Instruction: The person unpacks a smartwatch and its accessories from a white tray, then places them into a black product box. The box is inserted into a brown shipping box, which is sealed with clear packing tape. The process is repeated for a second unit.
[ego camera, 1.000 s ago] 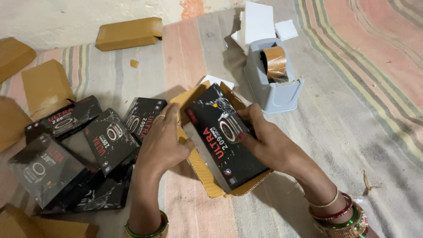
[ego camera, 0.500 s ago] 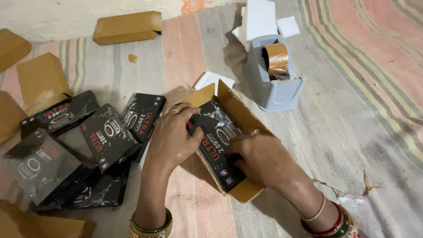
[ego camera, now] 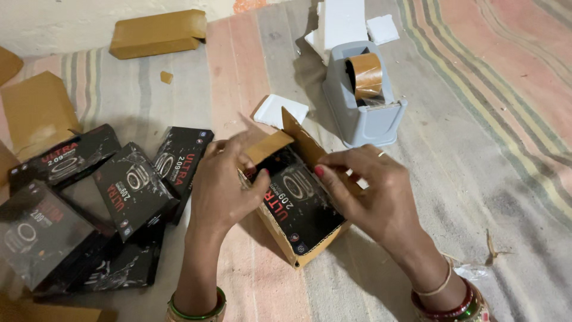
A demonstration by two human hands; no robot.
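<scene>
My left hand pinches brown cardboard flap; right hand fingers press glossy black product box into open brown carton, frame centre. Packing step, I judge. Next: seat box flat, fold flaps. Grey tape dispenser upper centre.

- The black box is looking like glossy printed card
- The brown carton around it is showing matt, rough cardboard
- The grey tape dispenser is appearing as smooth matt plastic
- The striped mat is looking like coarse woven cloth
</scene>
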